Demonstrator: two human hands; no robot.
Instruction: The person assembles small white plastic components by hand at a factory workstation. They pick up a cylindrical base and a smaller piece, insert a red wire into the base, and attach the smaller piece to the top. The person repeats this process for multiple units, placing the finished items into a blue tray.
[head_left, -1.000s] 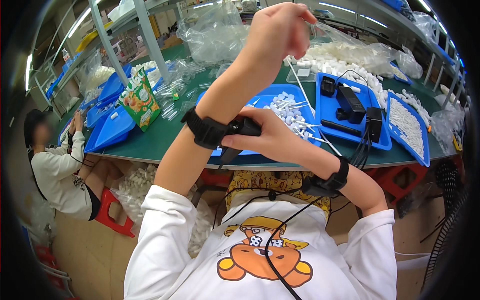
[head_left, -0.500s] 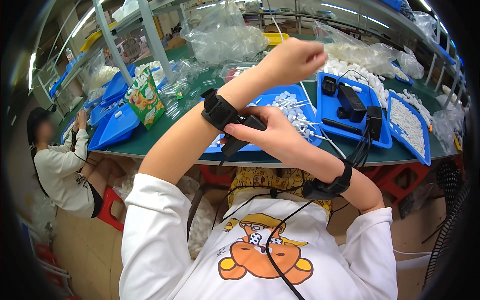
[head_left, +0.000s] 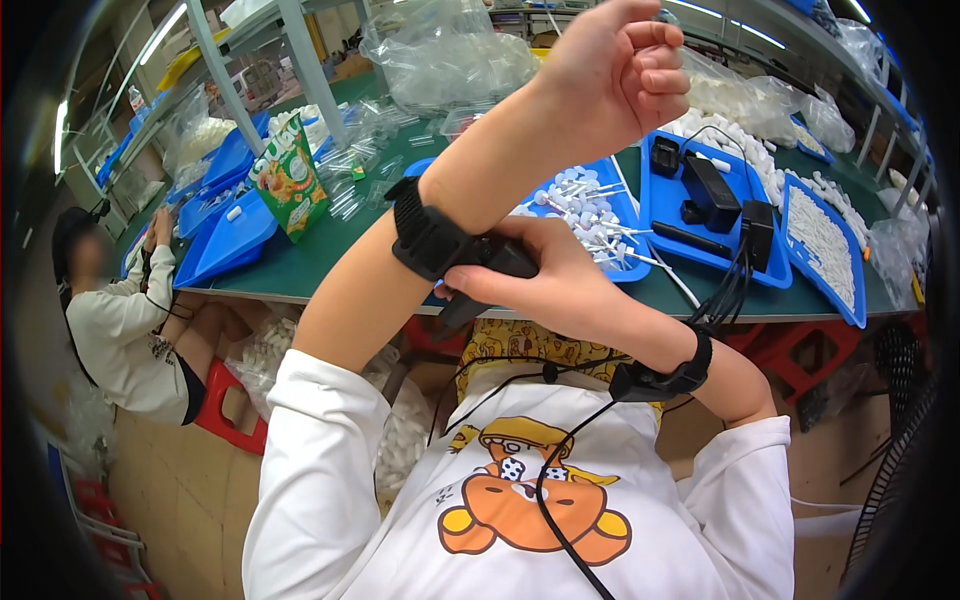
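Observation:
My left forearm is lifted across the table, with my left hand (head_left: 625, 85) raised and its fingers curled in a loose fist; nothing shows in it. A black strap (head_left: 425, 240) circles my left wrist. On its underside is a small boxy black device (head_left: 508, 258), which my right hand (head_left: 560, 265) grips with the thumb on the near side. The fingers of that hand are partly hidden behind the device. Around my right wrist sits another black wrist unit (head_left: 665, 375) with a cable. Behind my hands, a blue tray (head_left: 632, 268) holds white-headed sticks.
To the right stand a blue tray (head_left: 772, 268) of black electronics with cables and a tray of small white pieces (head_left: 822, 245). A green snack bag (head_left: 290, 185) and stacked blue trays (head_left: 235, 235) are on the left. Beyond them a co-worker (head_left: 125, 310) sits at the green table (head_left: 350, 250).
My left hand has risen and turned, so its curled fingers now show. The left wrist strap has tilted with it, while my right hand keeps its grip on the device.

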